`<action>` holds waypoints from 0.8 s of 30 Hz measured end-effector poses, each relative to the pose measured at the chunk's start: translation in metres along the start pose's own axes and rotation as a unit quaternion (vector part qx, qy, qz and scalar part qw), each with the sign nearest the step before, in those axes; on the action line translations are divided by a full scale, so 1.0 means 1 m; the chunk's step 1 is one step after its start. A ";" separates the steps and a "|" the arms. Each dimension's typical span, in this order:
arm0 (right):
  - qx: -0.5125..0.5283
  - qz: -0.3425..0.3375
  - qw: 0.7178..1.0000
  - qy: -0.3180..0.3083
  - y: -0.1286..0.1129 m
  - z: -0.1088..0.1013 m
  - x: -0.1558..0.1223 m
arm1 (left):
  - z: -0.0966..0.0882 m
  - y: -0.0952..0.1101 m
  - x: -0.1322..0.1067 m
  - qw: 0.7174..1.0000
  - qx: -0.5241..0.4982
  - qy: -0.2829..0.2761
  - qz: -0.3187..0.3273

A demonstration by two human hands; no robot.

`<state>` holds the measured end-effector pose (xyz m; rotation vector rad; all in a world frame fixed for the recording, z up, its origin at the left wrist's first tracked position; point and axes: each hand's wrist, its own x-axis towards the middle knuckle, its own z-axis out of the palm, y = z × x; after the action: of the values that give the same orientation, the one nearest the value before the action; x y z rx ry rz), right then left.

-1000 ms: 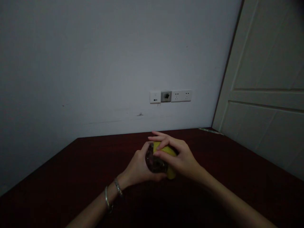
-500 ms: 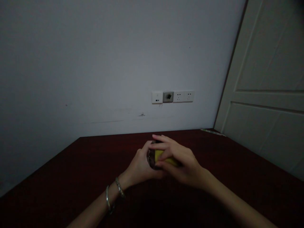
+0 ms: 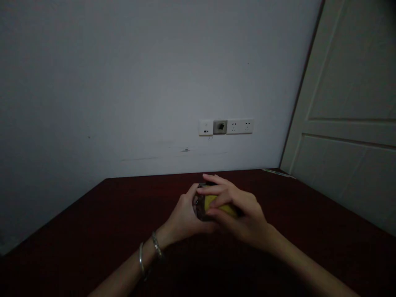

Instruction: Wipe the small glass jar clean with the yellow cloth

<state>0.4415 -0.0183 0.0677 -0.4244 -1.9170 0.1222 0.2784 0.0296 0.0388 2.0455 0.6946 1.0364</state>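
At the far side of the dark red surface [image 3: 93,231], a pale wall [image 3: 139,82] carries, left to right, a white plate [image 3: 206,128], a grey plate [image 3: 215,130] and a socket panel [image 3: 240,127], a dark scuff [image 3: 185,150] lower left, while a thin strip [image 3: 278,173] lies far right near a panelled door [image 3: 349,103].

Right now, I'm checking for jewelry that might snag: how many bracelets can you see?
2, both on the left arm: a textured bracelet nearer the left hand, and a smooth bracelet just behind it, farther up the arm.

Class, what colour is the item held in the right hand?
Yellow; the item in the right hand shows in the head view, the only one.
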 end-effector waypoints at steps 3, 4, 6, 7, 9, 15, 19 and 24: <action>0.093 0.105 0.989 0.056 0.005 0.000 0.001 | 0.001 0.001 -0.004 0.999 -0.025 -0.018 0.012; 0.120 0.131 0.982 0.066 0.007 0.000 0.002 | 0.002 0.000 -0.005 0.999 -0.035 -0.020 0.014; 0.159 0.158 0.971 0.079 0.009 0.000 0.003 | 0.004 -0.001 -0.005 0.998 -0.062 -0.020 0.020; 0.165 0.161 0.970 0.081 0.009 0.000 0.003 | 0.006 -0.002 -0.005 0.996 -0.080 -0.020 0.021; 0.154 0.148 0.974 0.081 0.008 -0.001 0.003 | 0.008 -0.001 -0.004 0.992 -0.124 -0.020 0.018; 0.078 0.047 0.996 0.018 -0.005 -0.008 0.004 | 0.016 0.014 -0.005 0.972 -0.230 0.007 -0.047; 0.065 0.027 0.998 0.006 -0.004 -0.010 0.006 | 0.019 0.021 -0.009 0.969 -0.220 0.004 -0.114; 0.093 0.088 0.989 0.075 0.006 -0.004 0.006 | 0.019 0.020 -0.010 0.970 -0.215 0.025 -0.114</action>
<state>0.4447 -0.0114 0.0726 -0.4616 -1.7003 0.3721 0.2915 0.0044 0.0426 1.5347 0.6481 1.0049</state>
